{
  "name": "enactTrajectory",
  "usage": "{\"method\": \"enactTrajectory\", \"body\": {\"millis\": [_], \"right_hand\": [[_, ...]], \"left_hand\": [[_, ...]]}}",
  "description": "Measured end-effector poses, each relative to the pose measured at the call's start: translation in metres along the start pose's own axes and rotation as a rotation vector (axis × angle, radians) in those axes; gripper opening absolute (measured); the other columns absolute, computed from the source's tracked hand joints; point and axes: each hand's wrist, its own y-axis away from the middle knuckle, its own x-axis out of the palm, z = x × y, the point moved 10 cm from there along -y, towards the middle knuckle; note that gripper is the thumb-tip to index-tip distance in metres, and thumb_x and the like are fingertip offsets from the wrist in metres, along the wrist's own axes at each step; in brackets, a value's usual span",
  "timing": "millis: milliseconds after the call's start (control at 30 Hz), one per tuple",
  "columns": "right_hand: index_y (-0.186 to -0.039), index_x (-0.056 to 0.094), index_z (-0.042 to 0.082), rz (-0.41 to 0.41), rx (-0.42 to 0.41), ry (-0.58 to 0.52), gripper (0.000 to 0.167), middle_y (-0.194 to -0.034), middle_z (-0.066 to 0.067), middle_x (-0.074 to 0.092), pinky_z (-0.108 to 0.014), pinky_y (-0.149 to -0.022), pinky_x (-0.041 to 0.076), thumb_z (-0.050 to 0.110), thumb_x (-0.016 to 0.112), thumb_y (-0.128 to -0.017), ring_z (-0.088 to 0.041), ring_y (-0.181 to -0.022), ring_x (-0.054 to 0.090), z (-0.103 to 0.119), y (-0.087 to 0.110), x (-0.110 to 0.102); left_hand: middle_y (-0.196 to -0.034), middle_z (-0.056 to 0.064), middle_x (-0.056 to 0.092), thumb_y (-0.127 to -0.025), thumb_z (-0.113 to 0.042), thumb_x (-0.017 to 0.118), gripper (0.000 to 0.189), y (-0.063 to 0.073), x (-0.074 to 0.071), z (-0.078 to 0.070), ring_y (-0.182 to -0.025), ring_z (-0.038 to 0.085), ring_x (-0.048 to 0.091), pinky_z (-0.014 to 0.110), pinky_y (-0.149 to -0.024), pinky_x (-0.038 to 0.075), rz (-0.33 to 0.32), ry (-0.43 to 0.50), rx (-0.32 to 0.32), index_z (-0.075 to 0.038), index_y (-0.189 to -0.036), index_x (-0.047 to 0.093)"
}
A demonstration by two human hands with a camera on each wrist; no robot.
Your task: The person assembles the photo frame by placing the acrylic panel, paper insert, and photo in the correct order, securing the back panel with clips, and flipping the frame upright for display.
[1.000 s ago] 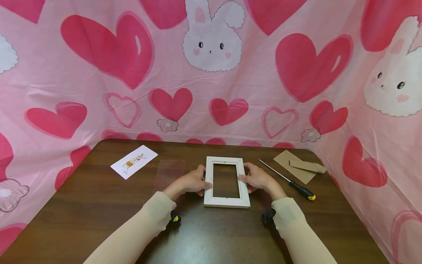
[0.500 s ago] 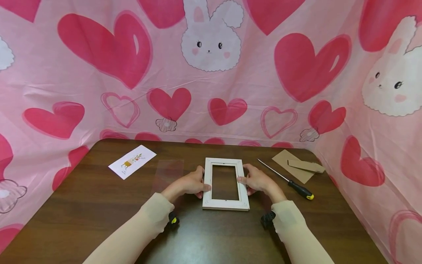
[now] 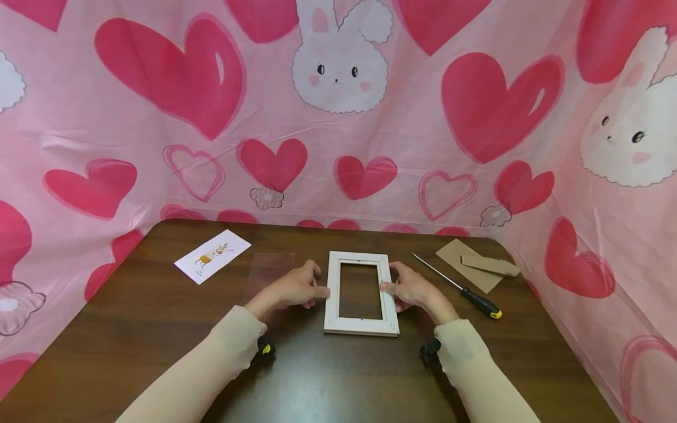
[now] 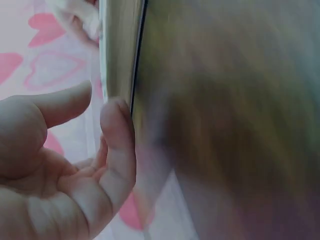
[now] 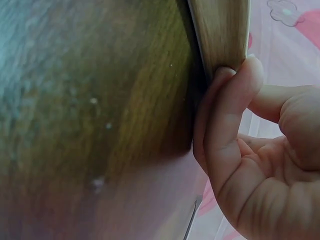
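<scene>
- White frame (image 3: 361, 326), rectangular, open-centred: placed at the middle of the table (image 3: 317, 382), taken as dial centre.
- Right hand (image 3: 415, 286): set at three o'clock; the frame's edge pinched between thumb and fingers.
- Left hand (image 3: 292, 288): set at nine o'clock, thumb and fingers parted beside the frame; contact cannot be told.
- Clear sheet (image 3: 271, 267): laid at nine o'clock, partly hidden by that hand.
- Printed card (image 3: 213, 257): laid at ten o'clock.
- Screwdriver (image 3: 469, 295), black-handled: laid at three o'clock.
- Brown strip (image 3: 489, 265): laid across brown board (image 3: 480, 278), two o'clock.
</scene>
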Motion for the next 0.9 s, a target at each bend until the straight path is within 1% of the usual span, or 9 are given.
{"method": "enactTrajectory", "body": {"millis": [100,233,300,367,433,533,667,800,900], "right_hand": [[-0.16,0.031,0.0,0.002,0.0,0.0,0.066,-0.085,-0.016,0.055,-0.031,-0.049,0.059,0.012,0.067,-0.106,-0.015,-0.052,0.057,0.001,0.001,0.001],[-0.159,0.031,0.0,0.009,0.002,-0.004,0.065,-0.086,-0.016,0.054,-0.031,-0.049,0.059,0.012,0.066,-0.106,-0.015,-0.052,0.057,0.001,0.001,0.002],[-0.159,0.032,0.0,0.013,0.006,-0.007,0.064,-0.086,-0.015,0.054,-0.03,-0.049,0.058,0.012,0.066,-0.107,-0.015,-0.052,0.057,0.001,0.001,0.002],[-0.159,0.03,-0.001,0.021,0.001,-0.008,0.064,-0.086,-0.015,0.053,-0.03,-0.049,0.058,0.012,0.065,-0.107,-0.016,-0.053,0.057,0.0,0.001,0.003],[-0.159,0.03,-0.002,0.022,-0.004,-0.016,0.064,-0.086,-0.015,0.052,-0.03,-0.049,0.058,0.012,0.065,-0.107,-0.016,-0.053,0.056,0.001,0.002,0.002],[-0.158,0.029,-0.003,0.024,-0.017,-0.02,0.064,-0.086,-0.015,0.052,-0.03,-0.05,0.058,0.011,0.065,-0.107,-0.016,-0.053,0.056,0.002,0.002,0.002],[-0.158,0.029,-0.003,0.026,-0.021,-0.023,0.064,-0.085,-0.015,0.052,-0.031,-0.05,0.059,0.011,0.065,-0.107,-0.016,-0.053,0.056,0.002,0.001,0.002],[-0.158,0.029,-0.003,0.027,-0.022,-0.023,0.065,-0.085,-0.014,0.052,-0.031,-0.051,0.059,0.012,0.066,-0.106,-0.017,-0.054,0.056,0.001,0.002,0.001],[-0.158,0.029,-0.002,0.028,-0.02,-0.021,0.066,-0.085,-0.014,0.052,-0.031,-0.051,0.06,0.013,0.066,-0.107,-0.017,-0.055,0.057,0.001,0.001,0.001]], "left_hand": [[-0.087,0.012,0.061,-0.1,-0.019,0.076,0.045,0.003,-0.026,0.007,-0.069,0.021,0.061,0.033,-0.066,0.055,-0.073,-0.092,0.004,0.004,-0.127,0.049],[-0.092,0.013,0.06,-0.098,-0.027,0.077,0.042,0.008,-0.063,0.022,-0.083,0.026,0.06,0.038,-0.073,0.051,-0.171,-0.296,-0.022,0.001,-0.117,0.051],[-0.099,0.017,0.061,-0.096,-0.03,0.079,0.049,0.012,-0.079,0.032,-0.091,0.031,0.06,0.044,-0.081,0.054,-0.212,-0.372,-0.062,0.003,-0.118,0.051],[-0.11,0.025,0.061,-0.094,-0.034,0.079,0.06,0.016,-0.092,0.041,-0.1,0.038,0.06,0.054,-0.091,0.056,-0.235,-0.429,-0.11,0.009,-0.123,0.049],[-0.121,0.035,0.057,-0.093,-0.038,0.079,0.075,0.02,-0.102,0.048,-0.109,0.047,0.059,0.061,-0.101,0.053,-0.252,-0.479,-0.159,0.017,-0.131,0.045],[-0.132,0.043,0.049,-0.093,-0.047,0.076,0.091,0.026,-0.112,0.057,-0.117,0.055,0.056,0.065,-0.107,0.049,-0.251,-0.539,-0.244,0.024,-0.136,0.038],[-0.129,0.045,0.049,-0.092,-0.061,0.072,0.101,0.031,-0.116,0.066,-0.116,0.058,0.055,0.064,-0.105,0.05,-0.237,-0.594,-0.338,0.026,-0.133,0.041],[-0.127,0.044,0.051,-0.088,-0.069,0.071,0.108,0.031,-0.114,0.071,-0.117,0.058,0.054,0.064,-0.104,0.05,-0.221,-0.616,-0.389,0.026,-0.133,0.045],[-0.125,0.043,0.052,-0.084,-0.071,0.074,0.112,0.03,-0.113,0.074,-0.116,0.057,0.054,0.063,-0.104,0.051,-0.215,-0.623,-0.408,0.026,-0.132,0.045]]}}
